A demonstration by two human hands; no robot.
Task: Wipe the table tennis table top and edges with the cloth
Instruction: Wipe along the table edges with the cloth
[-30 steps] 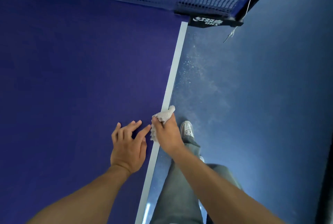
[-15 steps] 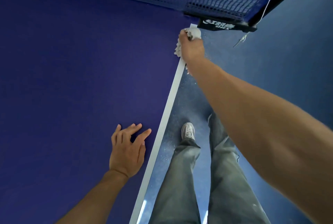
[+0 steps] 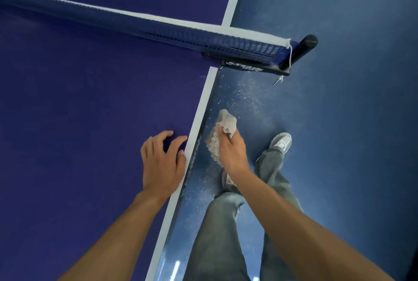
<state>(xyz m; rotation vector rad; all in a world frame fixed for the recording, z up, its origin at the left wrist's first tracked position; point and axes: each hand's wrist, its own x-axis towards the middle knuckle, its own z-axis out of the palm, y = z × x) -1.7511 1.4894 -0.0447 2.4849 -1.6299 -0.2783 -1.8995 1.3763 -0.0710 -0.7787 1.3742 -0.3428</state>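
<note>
The right hand (image 3: 231, 151) has drawn back from the net post (image 3: 300, 52). On the table tennis table (image 3: 79, 122) rests the left hand (image 3: 161, 163), fingers relaxed and holding nothing. The right hand clutches the bunched cloth (image 3: 227, 121) just beside the table's side edge.

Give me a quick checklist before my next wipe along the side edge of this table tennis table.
1. Cloth gripped in right hand: ok.
2. Cloth touching the side edge: cannot tell; it sits close beside it.
3. Left hand resting on the table top by the white sideline: ok.
4. Edge unobstructed up to the net clamp: ok.
5. Edge dust-free: cannot tell; white specks dot the floor below.
</note>
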